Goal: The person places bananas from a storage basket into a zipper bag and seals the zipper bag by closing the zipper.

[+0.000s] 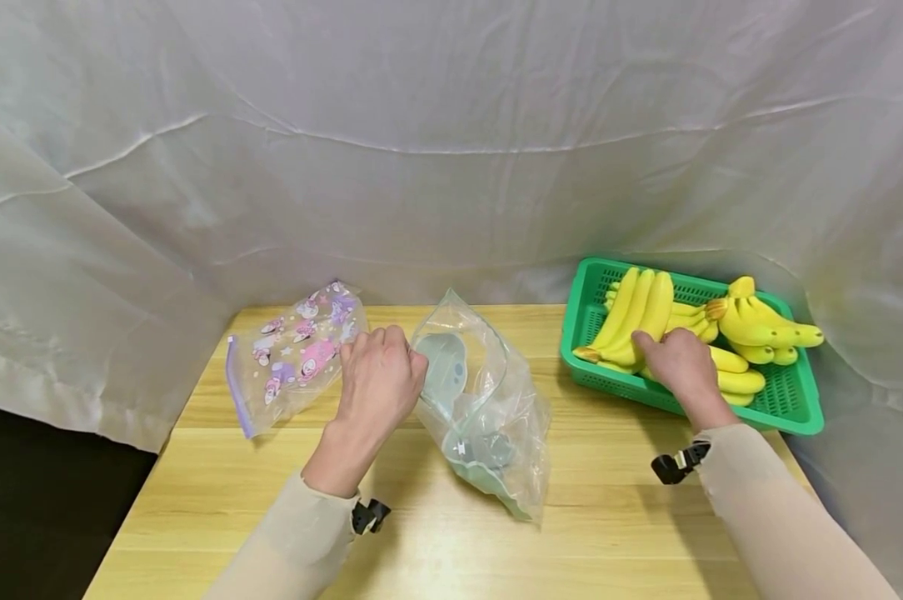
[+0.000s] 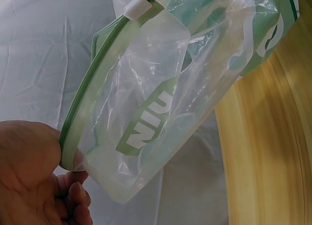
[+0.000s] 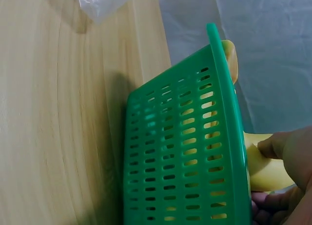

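Observation:
My left hand (image 1: 382, 375) grips the upper left edge of a clear zip bag (image 1: 522, 392) with green trim. In the left wrist view, the left hand (image 2: 34, 161) holds one end of the bag's green zip strip (image 2: 87, 95), and a white slider (image 2: 138, 7) sits at the other end. The bag hangs partly open. Over the green basket (image 1: 609, 381), my right hand (image 1: 680, 367) reaches among yellow bananas (image 1: 639, 312). The right wrist view shows thumb and fingers of that hand (image 3: 292, 171) around a banana (image 3: 263, 169) just past the basket rim.
A second clear bag (image 1: 294, 350) with pink and purple prints lies flat at the table's back left. More bananas (image 1: 766, 321) fill the basket's right side. Pale cloth (image 1: 451, 208) hangs behind the wooden table (image 1: 451, 558).

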The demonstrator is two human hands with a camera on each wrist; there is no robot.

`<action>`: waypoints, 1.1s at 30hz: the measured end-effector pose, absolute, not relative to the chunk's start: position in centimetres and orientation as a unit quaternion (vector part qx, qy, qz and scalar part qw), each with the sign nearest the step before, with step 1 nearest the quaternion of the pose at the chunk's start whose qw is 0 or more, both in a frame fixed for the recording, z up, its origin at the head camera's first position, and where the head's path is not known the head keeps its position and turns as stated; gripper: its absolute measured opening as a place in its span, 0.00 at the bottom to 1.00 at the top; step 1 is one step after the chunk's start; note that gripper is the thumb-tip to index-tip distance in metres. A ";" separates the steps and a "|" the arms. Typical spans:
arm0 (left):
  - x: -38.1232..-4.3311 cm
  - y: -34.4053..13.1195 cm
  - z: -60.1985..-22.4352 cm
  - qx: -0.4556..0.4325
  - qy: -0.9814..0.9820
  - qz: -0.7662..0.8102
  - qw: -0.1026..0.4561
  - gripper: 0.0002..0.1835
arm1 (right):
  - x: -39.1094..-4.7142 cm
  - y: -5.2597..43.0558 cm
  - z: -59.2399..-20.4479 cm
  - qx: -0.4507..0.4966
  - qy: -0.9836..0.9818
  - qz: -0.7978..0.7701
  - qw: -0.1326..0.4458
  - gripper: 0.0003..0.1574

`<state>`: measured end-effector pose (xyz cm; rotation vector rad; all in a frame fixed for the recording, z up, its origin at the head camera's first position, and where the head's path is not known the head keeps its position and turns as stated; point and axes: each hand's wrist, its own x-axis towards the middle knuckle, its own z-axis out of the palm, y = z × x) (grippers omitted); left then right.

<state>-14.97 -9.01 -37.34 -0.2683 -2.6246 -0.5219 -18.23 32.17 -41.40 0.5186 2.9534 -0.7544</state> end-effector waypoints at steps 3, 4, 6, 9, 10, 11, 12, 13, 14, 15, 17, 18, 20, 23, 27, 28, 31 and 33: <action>-15.0 -9.0 -37.4 -0.098 -0.951 -0.191 0.222 0.10 | -18.5 32.2 -41.2 0.180 0.950 -0.256 0.007 0.39; -15.0 -9.0 -37.3 -0.097 -0.952 -0.191 0.220 0.10 | -18.5 32.2 -41.0 0.182 0.949 -0.258 -0.004 0.38; -15.0 -9.0 -37.3 -0.097 -0.952 -0.193 0.216 0.09 | -18.7 32.2 -40.6 0.185 0.949 -0.253 -0.032 0.37; -15.0 -9.0 -37.3 -0.096 -0.953 -0.194 0.214 0.09 | -19.0 32.3 -39.6 0.179 0.954 -0.228 -0.072 0.36; -15.0 -9.0 -37.3 -0.096 -0.952 -0.194 0.215 0.09 | -19.1 32.4 -39.3 0.175 0.957 -0.217 -0.081 0.36; -15.0 -9.1 -37.3 -0.095 -0.953 -0.192 0.215 0.09 | -19.2 32.4 -39.1 0.170 0.960 -0.206 -0.088 0.37; -15.0 -9.1 -37.3 -0.095 -0.953 -0.191 0.216 0.09 | -19.3 32.4 -38.8 0.165 0.962 -0.194 -0.093 0.38; -15.0 -9.1 -37.4 -0.095 -0.953 -0.190 0.216 0.09 | -19.4 32.3 -38.6 0.158 0.965 -0.181 -0.101 0.39; -15.0 -9.1 -37.4 -0.095 -0.953 -0.189 0.216 0.08 | -19.5 32.3 -38.5 0.153 0.968 -0.167 -0.110 0.39; -15.0 -9.1 -37.4 -0.095 -0.953 -0.189 0.215 0.08 | -19.6 32.2 -38.5 0.145 0.971 -0.146 -0.118 0.41; -15.0 -9.1 -37.5 -0.095 -0.954 -0.190 0.213 0.08 | -19.7 32.1 -38.7 0.130 0.976 -0.104 -0.142 0.41; -15.0 -9.0 -37.5 -0.095 -0.954 -0.190 0.212 0.08 | -19.7 32.0 -38.8 0.122 0.977 -0.087 -0.155 0.39; -15.0 -9.0 -37.5 -0.094 -0.954 -0.191 0.211 0.08 | -19.8 31.7 -39.3 0.107 0.976 -0.057 -0.181 0.38; -15.0 -9.0 -37.4 -0.094 -0.955 -0.189 0.211 0.09 | -19.8 31.2 -40.3 0.077 0.970 -0.034 -0.230 0.35; -15.0 -8.9 -37.4 -0.093 -0.955 -0.186 0.211 0.09 | -19.8 30.3 -41.4 0.025 0.959 -0.021 -0.282 0.33; -15.0 -8.9 -37.4 -0.092 -0.955 -0.186 0.211 0.09 | -19.8 30.0 -41.6 0.016 0.959 -0.021 -0.281 0.33; -15.0 -8.9 -37.3 -0.090 -0.956 -0.186 0.210 0.09 | -19.7 29.6 -41.9 -0.002 0.964 -0.024 -0.266 0.32; -15.0 -8.9 -37.3 -0.090 -0.956 -0.187 0.210 0.09 | -19.6 29.6 -41.9 -0.004 0.971 -0.034 -0.236 0.31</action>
